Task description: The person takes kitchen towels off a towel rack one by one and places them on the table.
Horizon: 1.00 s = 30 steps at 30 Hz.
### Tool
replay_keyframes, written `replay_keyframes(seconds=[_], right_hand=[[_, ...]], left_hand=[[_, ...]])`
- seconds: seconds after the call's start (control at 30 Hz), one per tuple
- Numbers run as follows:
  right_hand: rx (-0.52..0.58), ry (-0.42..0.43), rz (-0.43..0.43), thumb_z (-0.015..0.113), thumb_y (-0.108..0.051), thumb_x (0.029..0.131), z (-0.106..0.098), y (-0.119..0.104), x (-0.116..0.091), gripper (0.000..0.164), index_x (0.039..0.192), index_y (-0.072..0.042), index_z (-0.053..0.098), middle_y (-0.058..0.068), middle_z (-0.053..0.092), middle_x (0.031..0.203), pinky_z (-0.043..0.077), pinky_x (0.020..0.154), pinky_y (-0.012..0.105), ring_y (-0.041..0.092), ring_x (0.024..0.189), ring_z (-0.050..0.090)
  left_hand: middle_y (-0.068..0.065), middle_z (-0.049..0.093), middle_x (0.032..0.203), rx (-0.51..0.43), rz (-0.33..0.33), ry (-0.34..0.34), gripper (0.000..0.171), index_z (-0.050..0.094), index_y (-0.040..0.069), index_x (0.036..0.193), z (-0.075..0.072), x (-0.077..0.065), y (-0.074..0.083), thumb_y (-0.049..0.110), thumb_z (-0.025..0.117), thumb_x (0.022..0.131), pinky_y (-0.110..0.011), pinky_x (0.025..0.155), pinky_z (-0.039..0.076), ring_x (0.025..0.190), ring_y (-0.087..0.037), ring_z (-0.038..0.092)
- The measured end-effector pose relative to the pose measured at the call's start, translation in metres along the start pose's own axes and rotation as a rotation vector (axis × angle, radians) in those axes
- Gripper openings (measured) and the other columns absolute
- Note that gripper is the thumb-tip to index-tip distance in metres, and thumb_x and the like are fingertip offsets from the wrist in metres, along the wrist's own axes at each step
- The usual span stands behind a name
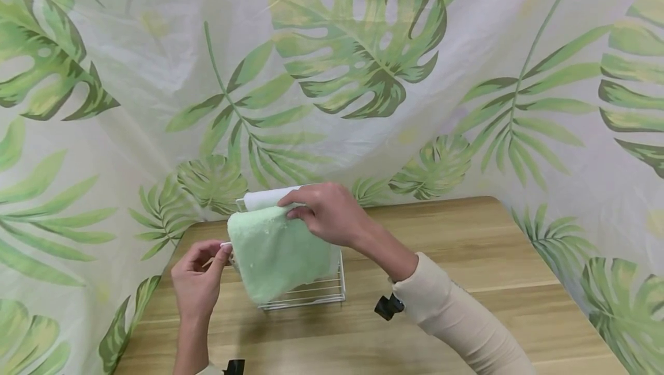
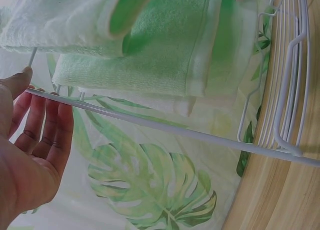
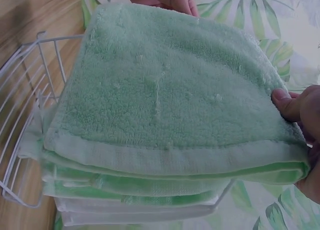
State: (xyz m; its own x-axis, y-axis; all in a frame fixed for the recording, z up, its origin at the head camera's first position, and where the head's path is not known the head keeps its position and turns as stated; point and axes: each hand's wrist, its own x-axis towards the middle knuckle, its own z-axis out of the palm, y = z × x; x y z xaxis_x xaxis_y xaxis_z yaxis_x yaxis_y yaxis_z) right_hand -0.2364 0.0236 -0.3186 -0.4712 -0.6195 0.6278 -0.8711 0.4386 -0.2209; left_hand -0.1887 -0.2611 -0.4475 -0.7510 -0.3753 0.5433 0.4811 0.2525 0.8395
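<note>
A light green towel (image 1: 282,254) hangs folded over a front bar of a white wire rack (image 2: 165,128). My right hand (image 1: 334,213) pinches the towel's top fold, thumb on one face, as the right wrist view also shows. At the rack's left side my left hand (image 1: 199,277) holds the end of a white rod between thumb and fingers. Behind the front towel, the left wrist view shows another green towel (image 2: 145,64) on a farther bar. A white towel (image 1: 264,198) hangs at the back, partly hidden by my right hand.
The rack stands on a wood-grain table (image 1: 441,283), its wire basket (image 2: 287,79) low near the tabletop. A leaf-patterned curtain (image 1: 363,150) hangs close behind the table and down its left side.
</note>
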Motion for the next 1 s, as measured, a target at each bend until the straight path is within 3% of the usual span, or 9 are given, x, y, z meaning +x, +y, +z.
replay_keyframes(seconds=[0.2, 0.33, 0.53, 0.73, 0.8, 1.0], right_hand=[[0.028, -0.011, -0.005, 0.08, -0.014, 0.098, -0.009, 0.003, 0.004, 0.017, 0.115, -0.013, 0.081, -0.002, 0.084, 0.106, 0.043, 0.061, 0.014, 0.004, 0.067, 0.066], [0.023, -0.008, -0.014, 0.08, -0.014, 0.097, -0.015, 0.005, 0.006, 0.018, 0.115, -0.012, 0.082, -0.002, 0.084, 0.107, 0.047, 0.063, 0.014, 0.005, 0.077, 0.075], [0.024, -0.001, -0.016, 0.08, -0.015, 0.098, -0.026, 0.005, 0.009, 0.018, 0.115, -0.012, 0.082, -0.001, 0.084, 0.109, 0.05, 0.066, 0.018, 0.006, 0.075, 0.072], [0.042, 0.07, -0.039, 0.08, -0.013, 0.097, -0.034, 0.007, 0.013, 0.017, 0.114, -0.01, 0.082, 0.002, 0.084, 0.11, 0.051, 0.069, 0.019, 0.006, 0.081, 0.073], [0.053, 0.095, -0.047, 0.08, -0.012, 0.097, -0.035, 0.007, 0.014, 0.017, 0.113, -0.009, 0.082, 0.003, 0.084, 0.109, 0.048, 0.067, 0.019, 0.007, 0.073, 0.066], [0.073, 0.121, -0.055, 0.08, -0.011, 0.096, -0.042, 0.007, 0.017, 0.017, 0.112, -0.008, 0.082, 0.004, 0.084, 0.108, 0.047, 0.067, 0.018, 0.006, 0.071, 0.06]], left_hand=[[0.003, 0.075, 0.085, -0.019, 0.012, -0.002, 0.012, 0.07, -0.016, 0.099, 0.0, 0.0, -0.001, -0.009, 0.077, 0.093, -0.014, 0.064, 0.063, 0.073, -0.003, 0.073], [0.003, 0.075, 0.085, -0.043, 0.025, -0.006, 0.011, 0.069, -0.017, 0.099, 0.001, 0.001, -0.002, -0.011, 0.077, 0.093, -0.014, 0.063, 0.063, 0.072, -0.003, 0.072], [0.005, 0.075, 0.083, -0.087, 0.032, -0.012, 0.01, 0.067, -0.019, 0.098, 0.001, 0.001, -0.003, -0.014, 0.074, 0.092, -0.013, 0.062, 0.062, 0.069, -0.004, 0.072], [0.005, 0.075, 0.083, -0.073, 0.033, -0.002, 0.011, 0.068, -0.018, 0.098, 0.001, 0.001, -0.002, -0.013, 0.075, 0.092, -0.013, 0.062, 0.062, 0.071, -0.003, 0.072], [0.004, 0.075, 0.084, -0.079, 0.041, 0.0, 0.012, 0.068, -0.019, 0.098, 0.001, 0.001, -0.003, -0.013, 0.076, 0.092, -0.013, 0.063, 0.062, 0.072, -0.003, 0.072], [0.003, 0.075, 0.086, -0.056, 0.051, 0.0, 0.012, 0.069, -0.018, 0.099, 0.001, 0.0, -0.004, -0.012, 0.077, 0.092, -0.013, 0.064, 0.063, 0.074, -0.003, 0.073]])
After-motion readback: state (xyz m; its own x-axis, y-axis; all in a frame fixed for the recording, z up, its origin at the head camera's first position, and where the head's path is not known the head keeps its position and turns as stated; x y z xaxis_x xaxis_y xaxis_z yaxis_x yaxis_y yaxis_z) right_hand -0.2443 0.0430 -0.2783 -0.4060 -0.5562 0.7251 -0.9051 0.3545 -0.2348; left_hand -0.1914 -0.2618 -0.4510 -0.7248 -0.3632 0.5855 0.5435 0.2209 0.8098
